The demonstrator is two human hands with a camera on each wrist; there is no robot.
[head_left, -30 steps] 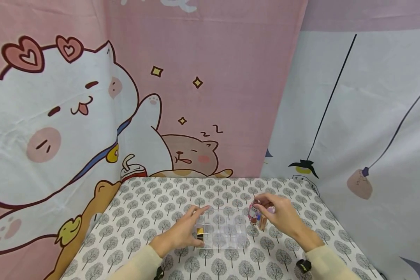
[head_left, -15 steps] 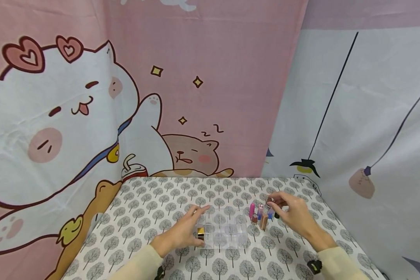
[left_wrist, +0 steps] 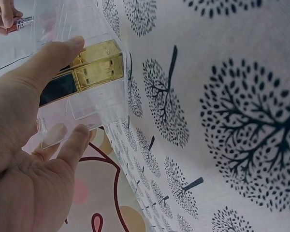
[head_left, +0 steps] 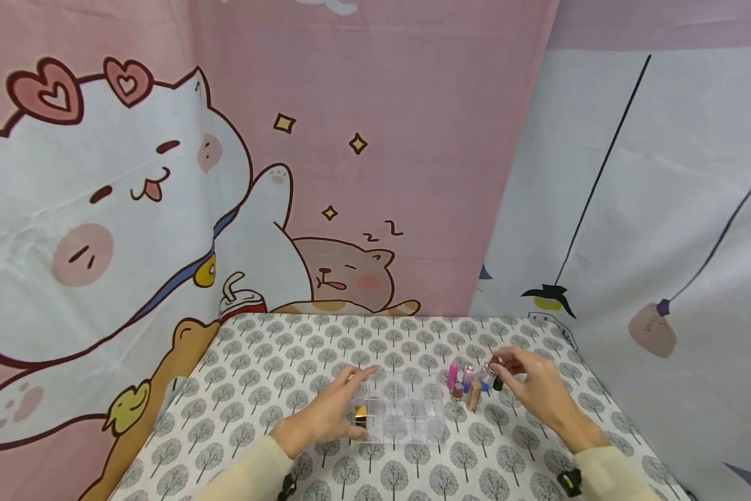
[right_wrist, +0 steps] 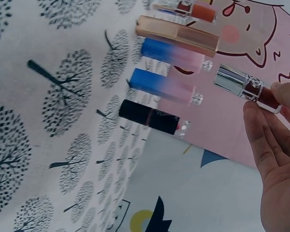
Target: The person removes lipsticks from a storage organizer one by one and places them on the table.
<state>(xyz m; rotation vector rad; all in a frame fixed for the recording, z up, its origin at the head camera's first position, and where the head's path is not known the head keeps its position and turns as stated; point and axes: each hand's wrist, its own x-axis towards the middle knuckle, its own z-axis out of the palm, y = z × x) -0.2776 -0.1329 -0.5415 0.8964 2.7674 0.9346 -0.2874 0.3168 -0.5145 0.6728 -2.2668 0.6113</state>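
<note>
My left hand (head_left: 325,414) grips the left end of a clear plastic organizer box (head_left: 406,424), thumb on the near side and fingers on the far side. A lipstick with gold and black parts (left_wrist: 99,70) lies in the box's end compartment, partly covered by the thumb in the left wrist view. My right hand (head_left: 532,383) pinches a dark red lip gloss tube (right_wrist: 246,89) with a silver cap between thumb and fingers. Close by stand a black lipstick tube (right_wrist: 150,117) and two blue-to-pink tubes (right_wrist: 162,86) with clear knobs.
A tan tube (head_left: 473,395), a bright pink tube (head_left: 453,376) and a small reddish tube (head_left: 456,392) also stand right of the box. A tree-patterned cloth (head_left: 275,390) covers the table. Printed curtains (head_left: 413,174) hang behind and beside it.
My right hand has moved right with the lip gloss, from over the left of the tube group to its right end, uncovering the tubes. The left hand stays on the box.
</note>
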